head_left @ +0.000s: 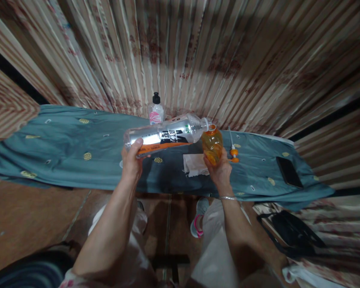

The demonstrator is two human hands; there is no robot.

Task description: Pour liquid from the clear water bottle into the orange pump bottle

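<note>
My left hand (pixel 133 159) is wrapped round the base of a clear plastic drink bottle (pixel 168 135) with a silver and orange label. The bottle lies nearly level, its uncapped neck pointing right, at the mouth of an orange see-through bottle (pixel 212 142). That smaller bottle stands tilted in my right hand (pixel 220 170), fingers closed about its lower part. Whether liquid is running between the two, I cannot tell. Just right of it, an orange pump top (pixel 234 154) with a clear tube rests on the cloth. A folded whitish cloth (pixel 195 165) lies below the bottles.
A teal cloth (pixel 63 152) covers the narrow table. Behind the drink bottle stands a black-capped clear bottle (pixel 156 110) with a pink label. A dark phone (pixel 289 172) lies at the right end. Pleated curtains (pixel 180 52) rise behind; a black bag (pixel 294 230) sits lower right.
</note>
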